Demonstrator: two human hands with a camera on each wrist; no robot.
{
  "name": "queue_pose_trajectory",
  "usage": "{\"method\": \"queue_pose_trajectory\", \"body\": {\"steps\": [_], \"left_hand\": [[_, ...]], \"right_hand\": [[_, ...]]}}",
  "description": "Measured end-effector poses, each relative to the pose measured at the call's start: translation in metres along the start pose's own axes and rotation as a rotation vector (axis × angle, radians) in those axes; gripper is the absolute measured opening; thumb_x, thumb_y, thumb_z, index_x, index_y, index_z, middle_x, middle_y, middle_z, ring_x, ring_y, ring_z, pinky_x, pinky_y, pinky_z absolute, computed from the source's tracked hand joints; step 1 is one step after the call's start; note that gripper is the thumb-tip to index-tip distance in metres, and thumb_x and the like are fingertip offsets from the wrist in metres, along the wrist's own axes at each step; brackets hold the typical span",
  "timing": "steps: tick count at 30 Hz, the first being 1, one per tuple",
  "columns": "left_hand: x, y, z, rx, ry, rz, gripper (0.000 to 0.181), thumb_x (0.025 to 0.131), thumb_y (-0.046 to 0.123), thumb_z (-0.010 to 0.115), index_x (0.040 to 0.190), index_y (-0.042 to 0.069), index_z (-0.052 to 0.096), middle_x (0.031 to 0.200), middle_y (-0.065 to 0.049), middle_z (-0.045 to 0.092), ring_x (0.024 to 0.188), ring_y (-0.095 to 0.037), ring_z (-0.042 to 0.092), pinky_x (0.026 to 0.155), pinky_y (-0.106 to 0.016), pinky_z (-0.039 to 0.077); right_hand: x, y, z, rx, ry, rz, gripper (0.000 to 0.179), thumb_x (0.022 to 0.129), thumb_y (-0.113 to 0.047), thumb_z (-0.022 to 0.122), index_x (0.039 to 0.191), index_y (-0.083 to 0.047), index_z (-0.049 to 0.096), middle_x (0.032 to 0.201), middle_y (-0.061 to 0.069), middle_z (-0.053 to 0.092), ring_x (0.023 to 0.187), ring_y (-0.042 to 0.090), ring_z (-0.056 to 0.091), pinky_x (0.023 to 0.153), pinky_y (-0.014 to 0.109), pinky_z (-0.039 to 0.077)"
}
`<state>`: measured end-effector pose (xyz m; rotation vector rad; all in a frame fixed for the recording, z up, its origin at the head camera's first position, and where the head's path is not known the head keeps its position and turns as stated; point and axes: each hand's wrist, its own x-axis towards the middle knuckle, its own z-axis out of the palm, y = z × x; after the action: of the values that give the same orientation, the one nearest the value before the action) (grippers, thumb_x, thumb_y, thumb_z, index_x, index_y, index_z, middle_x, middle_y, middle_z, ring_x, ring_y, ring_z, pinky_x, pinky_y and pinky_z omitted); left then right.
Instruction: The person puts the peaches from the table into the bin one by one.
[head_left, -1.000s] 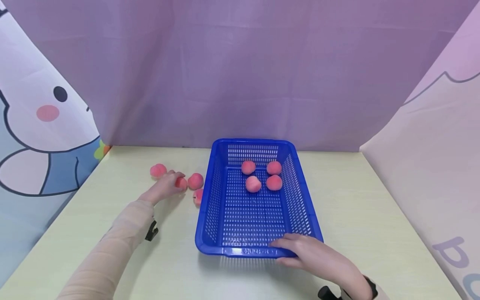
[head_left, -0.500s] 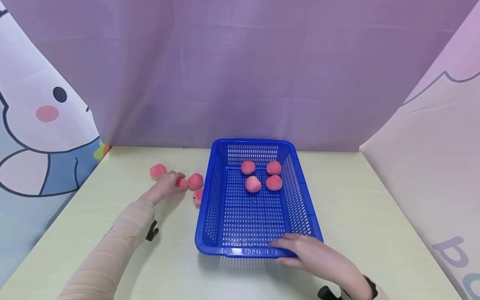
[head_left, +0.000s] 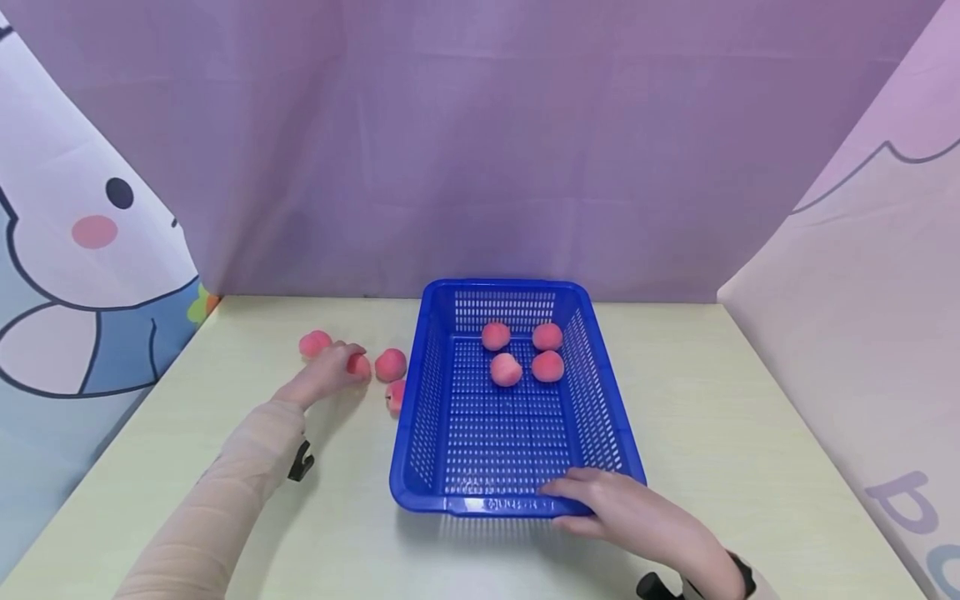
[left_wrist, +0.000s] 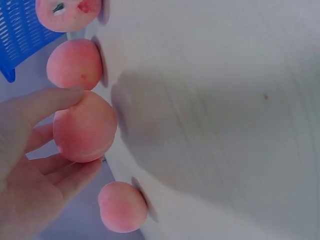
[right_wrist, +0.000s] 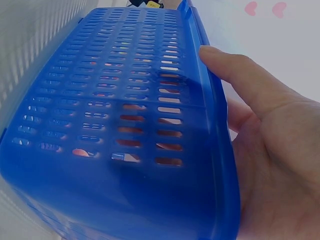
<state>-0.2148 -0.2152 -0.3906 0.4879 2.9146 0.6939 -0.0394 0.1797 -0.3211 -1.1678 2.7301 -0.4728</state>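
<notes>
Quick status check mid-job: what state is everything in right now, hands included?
Held peach, gripped; whether lifted, I cannot tell
Left hand, thumb and fingers round that peach
Right hand, gripping the near edge of the basket
Basket, open side up, partly filled
Basket peaches, four, loose, toward the far end
Table peaches, three, not held, one partly hidden by the basket
Curtain, hanging, lightly creased

Purple cloth [head_left: 480, 150] behind pale table [head_left: 750, 458]; cartoon-printed sheet [head_left: 67, 233] left; pink-and-cream sheet [head_left: 862, 292] right; 2 pink hearts [right_wrist: 279, 9], right wrist view.
</notes>
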Motion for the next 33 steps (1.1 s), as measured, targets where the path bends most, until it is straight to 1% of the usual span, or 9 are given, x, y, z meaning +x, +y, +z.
{"method": "queue_pose_trajectory", "body": {"steps": [3,8,14,20,28,33], "left_hand": [[-0.001,0.001,-0.003,0.011,-0.001,0.007,0.045,0.076,0.010,0.064,0.112,-0.012,0.051,0.105,-0.027,0.055,0.098,-0.039,0.050,0.087,-0.049,0.040],[-0.001,0.004,-0.009,0.036,-0.014,0.034,0.042,0.076,0.008,0.064,0.110,-0.013,0.052,0.104,-0.028,0.057,0.099,-0.041,0.051,0.087,-0.050,0.039],[-0.001,0.009,-0.018,0.040,-0.024,0.038,0.041,0.076,0.007,0.063,0.110,-0.014,0.052,0.103,-0.028,0.057,0.099,-0.041,0.051,0.088,-0.050,0.039],[-0.002,0.014,-0.028,0.056,-0.005,0.067,0.041,0.074,0.009,0.064,0.108,-0.013,0.054,0.100,-0.026,0.058,0.095,-0.039,0.052,0.086,-0.049,0.039],[-0.004,0.026,-0.040,0.087,-0.016,0.027,0.042,0.074,0.013,0.064,0.110,-0.008,0.056,0.103,-0.023,0.059,0.092,-0.035,0.053,0.078,-0.048,0.041],[-0.003,0.033,-0.045,0.056,-0.023,0.023,0.043,0.075,0.013,0.064,0.112,-0.008,0.054,0.103,-0.023,0.058,0.092,-0.035,0.052,0.079,-0.048,0.042]], "right_hand": [[0.000,0.000,0.000,-0.002,0.002,-0.002,0.031,0.088,-0.036,0.049,0.109,-0.015,0.061,0.102,-0.003,0.062,0.095,0.017,0.058,0.078,0.034,0.049],[0.000,0.000,0.000,-0.006,0.003,-0.003,0.031,0.088,-0.036,0.049,0.109,-0.015,0.061,0.102,-0.003,0.062,0.095,0.017,0.058,0.078,0.034,0.049],[0.000,0.001,0.001,-0.005,0.005,-0.009,0.031,0.088,-0.035,0.050,0.109,-0.015,0.061,0.102,-0.003,0.062,0.095,0.017,0.058,0.078,0.034,0.049],[0.000,0.001,0.001,0.000,-0.001,-0.005,0.030,0.088,-0.035,0.050,0.109,-0.016,0.061,0.102,-0.003,0.062,0.095,0.018,0.058,0.078,0.034,0.049],[0.000,0.001,0.001,-0.008,0.004,-0.008,0.031,0.088,-0.035,0.050,0.109,-0.016,0.061,0.102,-0.003,0.063,0.095,0.018,0.059,0.078,0.034,0.049],[0.000,0.002,0.001,-0.003,0.001,-0.008,0.030,0.088,-0.035,0.050,0.108,-0.015,0.061,0.101,-0.003,0.063,0.093,0.017,0.059,0.077,0.033,0.049]]}}
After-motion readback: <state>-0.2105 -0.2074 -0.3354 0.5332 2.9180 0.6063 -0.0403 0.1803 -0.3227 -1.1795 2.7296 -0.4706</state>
